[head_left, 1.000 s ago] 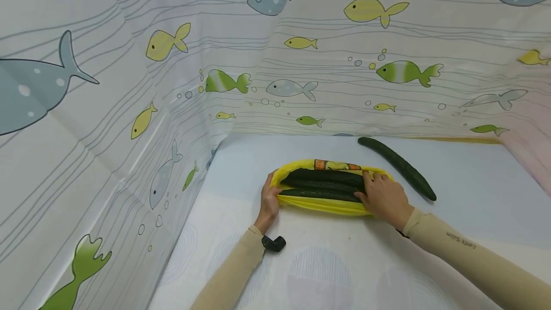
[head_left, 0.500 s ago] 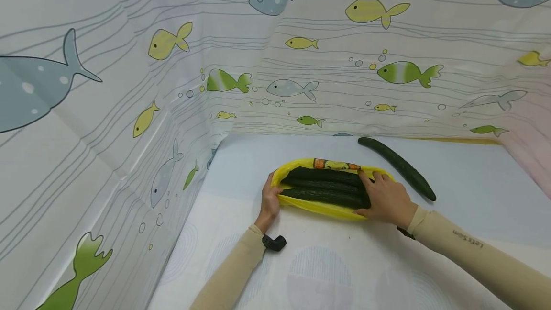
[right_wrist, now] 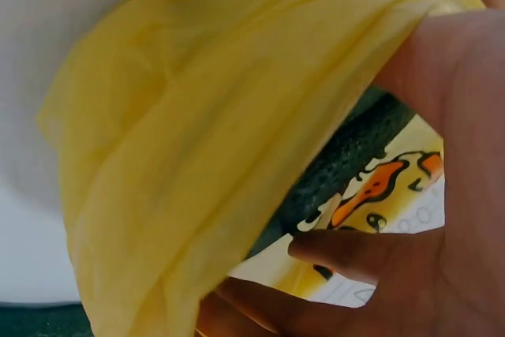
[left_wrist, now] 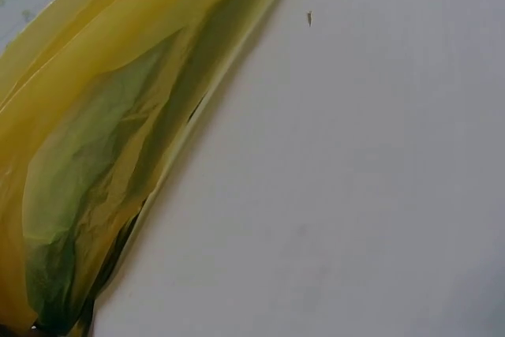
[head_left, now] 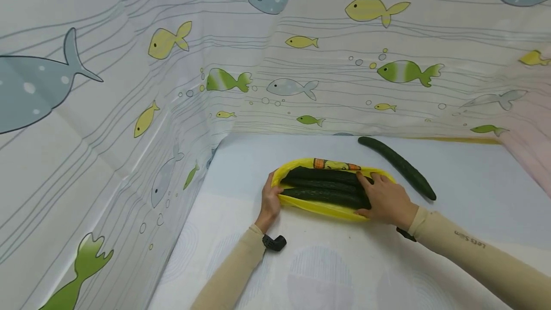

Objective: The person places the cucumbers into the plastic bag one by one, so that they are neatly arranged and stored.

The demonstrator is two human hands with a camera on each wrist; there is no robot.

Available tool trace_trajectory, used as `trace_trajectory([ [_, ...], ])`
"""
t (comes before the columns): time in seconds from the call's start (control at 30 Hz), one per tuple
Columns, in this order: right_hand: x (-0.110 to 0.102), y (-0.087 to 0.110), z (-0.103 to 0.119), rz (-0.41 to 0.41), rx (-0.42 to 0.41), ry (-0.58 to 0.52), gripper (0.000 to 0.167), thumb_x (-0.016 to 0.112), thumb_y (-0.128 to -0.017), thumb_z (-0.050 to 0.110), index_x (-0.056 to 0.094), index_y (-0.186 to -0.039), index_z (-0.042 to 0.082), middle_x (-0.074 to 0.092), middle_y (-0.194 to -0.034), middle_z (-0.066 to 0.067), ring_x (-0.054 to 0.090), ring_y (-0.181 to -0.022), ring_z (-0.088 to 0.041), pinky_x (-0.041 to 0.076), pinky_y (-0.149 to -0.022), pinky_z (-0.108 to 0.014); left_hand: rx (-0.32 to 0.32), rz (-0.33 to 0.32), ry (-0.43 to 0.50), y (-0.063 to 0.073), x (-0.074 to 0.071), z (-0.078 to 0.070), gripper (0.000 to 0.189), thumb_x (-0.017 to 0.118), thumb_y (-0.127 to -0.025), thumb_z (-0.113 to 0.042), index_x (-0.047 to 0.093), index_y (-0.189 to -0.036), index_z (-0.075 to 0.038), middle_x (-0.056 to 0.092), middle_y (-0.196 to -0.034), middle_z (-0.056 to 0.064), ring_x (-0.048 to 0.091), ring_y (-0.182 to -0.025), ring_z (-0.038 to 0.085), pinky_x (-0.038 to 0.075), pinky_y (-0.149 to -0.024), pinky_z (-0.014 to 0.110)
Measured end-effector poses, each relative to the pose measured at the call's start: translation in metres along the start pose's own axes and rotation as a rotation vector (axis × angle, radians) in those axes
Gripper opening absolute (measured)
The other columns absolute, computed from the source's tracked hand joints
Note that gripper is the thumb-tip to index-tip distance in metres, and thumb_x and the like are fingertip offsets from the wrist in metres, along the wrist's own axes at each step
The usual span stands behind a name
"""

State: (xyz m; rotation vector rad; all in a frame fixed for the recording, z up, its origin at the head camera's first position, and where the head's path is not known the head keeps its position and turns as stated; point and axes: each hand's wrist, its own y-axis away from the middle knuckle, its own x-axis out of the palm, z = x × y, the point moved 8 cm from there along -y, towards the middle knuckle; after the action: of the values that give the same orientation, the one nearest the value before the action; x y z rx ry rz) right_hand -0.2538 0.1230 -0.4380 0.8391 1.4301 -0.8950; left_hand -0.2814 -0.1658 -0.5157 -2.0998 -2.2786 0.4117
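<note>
A thin yellow plastic bag lies on the table with its long mouth facing up. Several dark green cucumbers lie side by side inside it. My left hand grips the bag's left end. At the other end my right hand spans the mouth, its thumb by the front rim and its fingers at the back rim. In the right wrist view, fingers reach in under the bag's edge beside a cucumber and an orange-and-black print. The left wrist view has green showing through the bag wall.
One loose cucumber lies slantwise behind and right of the bag. A fish-patterned sheet rises along the table's back and left sides. The white table extends toward me in front of the bag.
My right hand has shifted slightly right, its thumb moving off the cucumbers toward the front rim. More of the cucumbers' right ends shows. The left hand stays at the bag's left end.
</note>
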Motion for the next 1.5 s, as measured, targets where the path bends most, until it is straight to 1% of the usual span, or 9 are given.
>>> trace_trajectory([
  [0.2, -0.003, 0.006, 0.003, -0.071, 0.000, -0.025, 0.093, 0.086, -0.082, 0.056, 0.056, -0.150, 0.000, 0.060, -0.138, -0.036, 0.063, -0.123, -0.049, 0.057, -0.052, -0.047, -0.007, -0.023, 0.005, 0.001, -0.001, 0.001, 0.068, 0.036, -0.086, 0.004, 0.052, -0.152, -0.003, 0.057, -0.151, 0.018, 0.051, -0.138, 0.035, 0.033, -0.122, 0.055],
  [0.3, -0.013, 0.009, 0.003, -0.123, -0.006, -0.060, 0.081, 0.084, -0.086, 0.051, 0.062, -0.144, 0.000, 0.064, -0.135, -0.032, 0.063, -0.123, -0.049, 0.057, -0.053, -0.048, -0.013, -0.032, 0.007, 0.002, 0.000, 0.001, 0.068, 0.034, -0.086, 0.006, 0.051, -0.152, 0.000, 0.056, -0.151, 0.020, 0.050, -0.139, 0.037, 0.033, -0.122, 0.055],
  [0.43, -0.028, 0.012, -0.006, -0.203, -0.016, -0.128, 0.062, 0.084, -0.088, 0.043, 0.071, -0.130, -0.001, 0.071, -0.122, -0.027, 0.068, -0.111, -0.044, 0.059, -0.059, -0.049, -0.029, -0.028, 0.007, 0.000, 0.000, 0.002, 0.067, 0.031, -0.087, 0.009, 0.049, -0.151, 0.004, 0.054, -0.151, 0.026, 0.049, -0.139, 0.043, 0.031, -0.122, 0.058],
  [0.6, -0.040, 0.014, -0.037, -0.237, 0.017, -0.199, 0.042, 0.082, -0.091, 0.031, 0.076, -0.117, -0.003, 0.075, -0.105, -0.023, 0.070, -0.090, -0.039, 0.059, -0.061, -0.049, -0.025, -0.038, -0.012, -0.001, -0.002, 0.003, 0.067, 0.032, -0.086, 0.009, 0.050, -0.150, 0.004, 0.055, -0.150, 0.025, 0.049, -0.138, 0.041, 0.031, -0.122, 0.058],
  [0.77, -0.035, 0.017, -0.075, -0.202, 0.066, -0.249, 0.032, 0.078, -0.094, 0.018, 0.075, -0.114, -0.006, 0.075, -0.096, -0.021, 0.068, -0.080, -0.035, 0.058, -0.059, -0.046, -0.010, -0.044, -0.017, 0.000, -0.004, 0.003, 0.068, 0.035, -0.085, 0.005, 0.052, -0.150, -0.002, 0.058, -0.150, 0.018, 0.051, -0.138, 0.033, 0.033, -0.123, 0.054],
  [0.93, -0.024, 0.022, -0.111, -0.139, 0.137, -0.249, 0.029, 0.073, -0.097, 0.014, 0.072, -0.117, -0.008, 0.074, -0.101, -0.027, 0.069, -0.082, -0.040, 0.058, -0.062, -0.050, -0.004, -0.028, 0.008, -0.001, -0.006, 0.002, 0.068, 0.036, -0.085, 0.004, 0.053, -0.151, -0.003, 0.058, -0.150, 0.018, 0.051, -0.138, 0.034, 0.032, -0.123, 0.055],
  [1.07, -0.017, 0.028, -0.140, -0.078, 0.195, -0.234, 0.036, 0.074, -0.097, 0.016, 0.069, -0.121, -0.010, 0.073, -0.107, -0.032, 0.069, -0.087, -0.046, 0.058, -0.063, -0.053, -0.009, -0.021, 0.010, -0.002, -0.005, 0.002, 0.068, 0.035, -0.086, 0.003, 0.052, -0.152, -0.003, 0.056, -0.151, 0.018, 0.050, -0.139, 0.035, 0.031, -0.123, 0.056],
  [1.23, -0.007, 0.036, -0.170, 0.009, 0.253, -0.285, 0.048, 0.072, -0.098, 0.024, 0.065, -0.128, -0.013, 0.071, -0.113, -0.035, 0.069, -0.093, -0.051, 0.056, -0.059, -0.050, -0.016, -0.021, 0.016, -0.002, -0.004, 0.003, 0.068, 0.035, -0.086, 0.003, 0.052, -0.151, -0.003, 0.056, -0.150, 0.019, 0.050, -0.137, 0.037, 0.031, -0.123, 0.056],
  [1.5, 0.025, 0.047, -0.195, 0.118, 0.332, -0.333, 0.060, 0.066, -0.101, 0.035, 0.058, -0.134, -0.014, 0.069, -0.120, -0.037, 0.070, -0.092, -0.051, 0.052, -0.052, -0.042, -0.009, -0.014, 0.019, -0.001, 0.000, 0.003, 0.067, 0.036, -0.086, 0.003, 0.052, -0.151, -0.002, 0.056, -0.150, 0.020, 0.051, -0.136, 0.039, 0.032, -0.121, 0.057],
])
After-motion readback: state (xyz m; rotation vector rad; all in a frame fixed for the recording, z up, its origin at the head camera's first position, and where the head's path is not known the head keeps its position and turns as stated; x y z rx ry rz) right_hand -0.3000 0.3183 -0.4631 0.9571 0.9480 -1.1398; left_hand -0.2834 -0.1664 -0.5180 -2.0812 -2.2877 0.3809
